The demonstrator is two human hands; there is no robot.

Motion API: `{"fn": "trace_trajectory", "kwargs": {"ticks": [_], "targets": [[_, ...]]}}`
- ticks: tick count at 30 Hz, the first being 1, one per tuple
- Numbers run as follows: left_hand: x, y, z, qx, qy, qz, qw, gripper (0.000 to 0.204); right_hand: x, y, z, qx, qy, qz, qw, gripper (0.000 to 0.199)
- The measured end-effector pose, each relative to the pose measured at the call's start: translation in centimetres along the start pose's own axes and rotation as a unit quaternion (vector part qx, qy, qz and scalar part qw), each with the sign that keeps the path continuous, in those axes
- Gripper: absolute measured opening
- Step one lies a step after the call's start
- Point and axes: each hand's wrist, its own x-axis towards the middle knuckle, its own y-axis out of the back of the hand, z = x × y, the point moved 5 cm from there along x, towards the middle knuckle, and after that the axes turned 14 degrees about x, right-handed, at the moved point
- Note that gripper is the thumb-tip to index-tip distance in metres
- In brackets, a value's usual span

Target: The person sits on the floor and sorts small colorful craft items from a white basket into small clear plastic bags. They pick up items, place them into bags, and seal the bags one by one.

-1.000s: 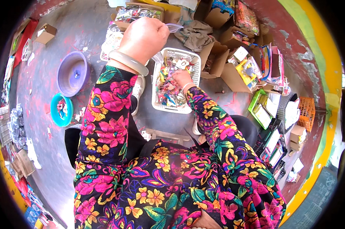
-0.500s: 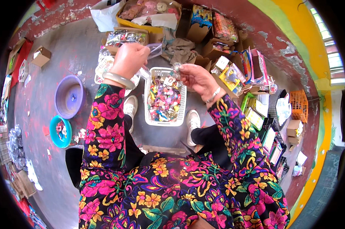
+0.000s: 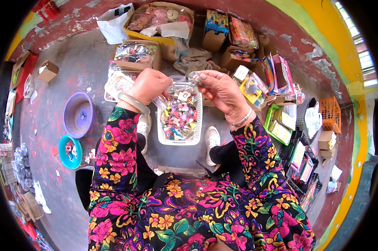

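My left hand (image 3: 149, 86) is closed on a clear plastic bag (image 3: 178, 80), which stretches toward the right hand. The fingers and thumb of my right hand (image 3: 222, 93) pinch a small shiny packet (image 3: 194, 77) with green and pink bits in it; I cannot make out what is inside. Both hands are over the far end of a white plastic basket (image 3: 180, 141) standing on the floor between my shoes. The basket is heaped with small colourful trinkets (image 3: 180, 117), their kinds too small to tell.
On the left are a purple basin (image 3: 78, 109) and a teal basin (image 3: 66, 160) with a few small items. Cardboard boxes (image 3: 134, 56) of packaged goods line the far wall. Green trays (image 3: 276, 129), black crates (image 3: 301, 167) and an orange basket (image 3: 331, 109) stand on the right.
My left hand has come lower and nearer, bringing the plastic bag down toward the right hand. My right hand has shifted slightly, and the colourful packet in its fingertips shows more clearly.
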Motion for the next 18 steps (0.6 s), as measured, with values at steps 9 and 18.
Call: {"fn": "trace_trajectory", "kwargs": {"ticks": [9, 18], "targets": [[-0.8, -1.4, 2.1, 0.057, -0.017, -0.048, 0.997, 0.028, -0.8, -0.6, -0.7, -0.096, 0.001, 0.022, 0.995, 0.025], [-0.4, -2.5, 2.1, 0.092, -0.083, -0.022, 0.992, 0.027, -0.9, -1.2, -1.2, -0.388, 0.148, 0.006, 0.910, 0.014]]}}
